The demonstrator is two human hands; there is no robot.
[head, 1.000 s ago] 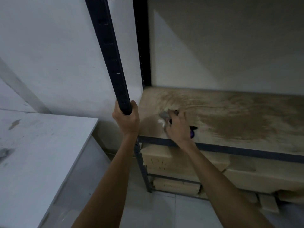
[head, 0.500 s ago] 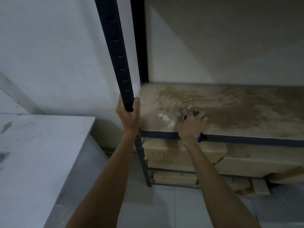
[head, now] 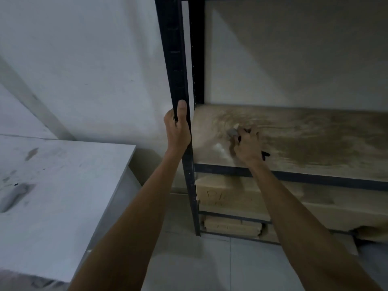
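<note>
Head view, looking down along both bare forearms, and the left hand (head: 177,131) was up on the front post (head: 174,49) of a black metal rack. That grip was closed around the post, thumb lying straight up its near face and fingers wrapped behind it, right at the level of the shelf board (head: 315,139). Over to the right hand (head: 247,145): it was out on the wooden shelf board, near its left end and a little back from the front rail (head: 304,177). Its grip was curled tight around a small tool (head: 232,132). A grey tip poked out beyond the knuckles and touched the wood, and a dark end stuck out on the other side of the fist. The frame was blurred there, so it may have been a brush or a scraper; I could not say which.

The board carried a wide brown stain with swirling marks across it. A white patch (head: 219,148) lay just beside the right hand, toward the front post. The rear post (head: 198,49) stood behind, against the pale wall.

Below the board, cardboard boxes (head: 222,192) were stacked on the lower levels, one with handwriting on its face. A white surface (head: 63,185) with dark smudges sat off to the left, well apart from the rack, and grey floor (head: 210,259) tiles showed between the arms.
</note>
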